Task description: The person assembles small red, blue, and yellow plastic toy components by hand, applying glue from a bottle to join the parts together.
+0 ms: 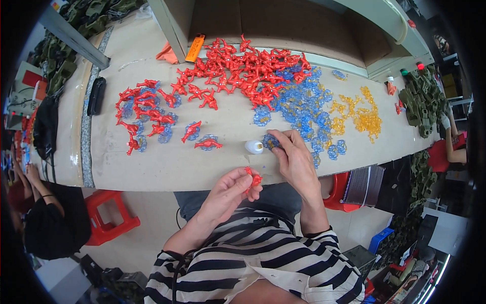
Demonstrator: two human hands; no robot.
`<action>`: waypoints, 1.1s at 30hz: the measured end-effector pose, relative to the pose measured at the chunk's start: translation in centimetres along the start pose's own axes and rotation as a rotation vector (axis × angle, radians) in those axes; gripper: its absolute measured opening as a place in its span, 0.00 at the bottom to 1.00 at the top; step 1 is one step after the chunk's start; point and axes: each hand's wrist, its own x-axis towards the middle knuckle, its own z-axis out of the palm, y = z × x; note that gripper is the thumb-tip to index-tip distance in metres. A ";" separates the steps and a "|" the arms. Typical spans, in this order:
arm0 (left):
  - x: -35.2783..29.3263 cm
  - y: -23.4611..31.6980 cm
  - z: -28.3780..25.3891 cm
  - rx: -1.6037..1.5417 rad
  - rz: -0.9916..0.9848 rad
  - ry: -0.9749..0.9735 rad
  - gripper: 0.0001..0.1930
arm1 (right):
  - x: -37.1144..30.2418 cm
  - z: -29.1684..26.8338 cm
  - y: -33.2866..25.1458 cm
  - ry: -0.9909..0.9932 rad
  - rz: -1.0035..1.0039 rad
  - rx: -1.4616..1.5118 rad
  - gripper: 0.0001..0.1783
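My left hand (pixel 228 191) is closed around a small red plastic figure (pixel 257 179) just off the table's front edge. The thumb and fingers of my right hand (pixel 299 164) pinch a translucent blue plastic piece (pixel 269 141) on the tabletop. Beside that piece stands a small white bottle (pixel 252 147) with a narrow tip. Farther left lie a red figure resting on a blue piece (pixel 208 143) and another such pair (pixel 191 131). Several more red-and-blue pairs (pixel 147 109) cluster beyond them.
A heap of red figures (pixel 233 66) lies at the back, next to blue pieces (pixel 306 104) and small yellow pieces (pixel 367 119). Behind them rises a shelf (pixel 174 30). An orange box-cutter-like object (pixel 195 48) leans there. Red stools (pixel 109 215) and other people flank the table.
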 end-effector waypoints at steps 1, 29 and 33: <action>0.1 0.0 0.2 0.007 0.001 0.004 0.12 | 0.0 -0.3 -0.1 0.007 0.020 0.049 0.15; 0.7 -1.6 -0.2 0.184 0.320 -0.083 0.08 | -4.9 1.0 2.3 -0.322 0.330 1.659 0.14; 0.8 -1.3 0.1 0.309 0.406 -0.085 0.07 | -5.5 1.7 1.6 -0.290 0.288 1.736 0.14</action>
